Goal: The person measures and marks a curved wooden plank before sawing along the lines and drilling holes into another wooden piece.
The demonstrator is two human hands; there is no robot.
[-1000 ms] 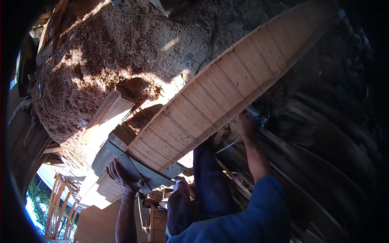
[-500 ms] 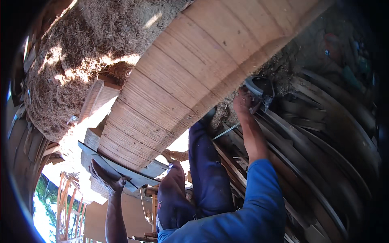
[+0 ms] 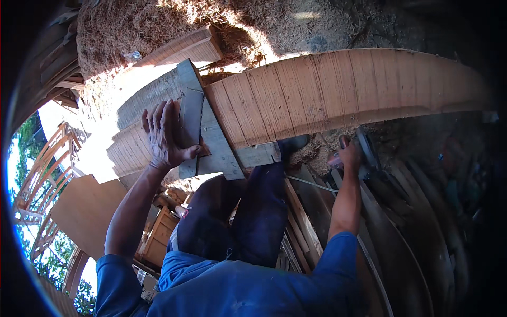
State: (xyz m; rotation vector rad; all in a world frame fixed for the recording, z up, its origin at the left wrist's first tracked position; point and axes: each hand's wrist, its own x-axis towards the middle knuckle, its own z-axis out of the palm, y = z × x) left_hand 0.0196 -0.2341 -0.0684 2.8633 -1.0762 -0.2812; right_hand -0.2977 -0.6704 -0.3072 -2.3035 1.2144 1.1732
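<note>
Since the earlier frame the left hand [image 3: 168, 136] has come up from below the work and now lies flat on the grey boards [image 3: 207, 138], and the long plank [image 3: 338, 92] has swung from a steep slant to run nearly level across the view.

Left fingers [image 3: 158, 117] are spread apart and straight, palm down, pressing the grey boards; nothing is gripped. These boards cross each other just right of the fingertips and thumb, and one grey piece runs on under the near end of the plank. Beyond the fingertips lies a slatted panel [image 3: 182, 50] on sawdust [image 3: 121, 31], partly in sun.

The right hand [image 3: 349, 156] is closed around the handle of a power tool [image 3: 364, 153], well apart from the left hand and just below the plank's lower edge. Its fingers wrap the grip; the tool's body is dark and in shade, so its kind cannot be told. A thin cord [image 3: 311, 183] leads off from near the wrist toward the legs.

Below the right fingers, curved dark strips [image 3: 417, 222] lie stacked in shadow. Between the two forearms are the person's knees in dark trousers [image 3: 237, 216], one shoe touching the plank's edge.
</note>
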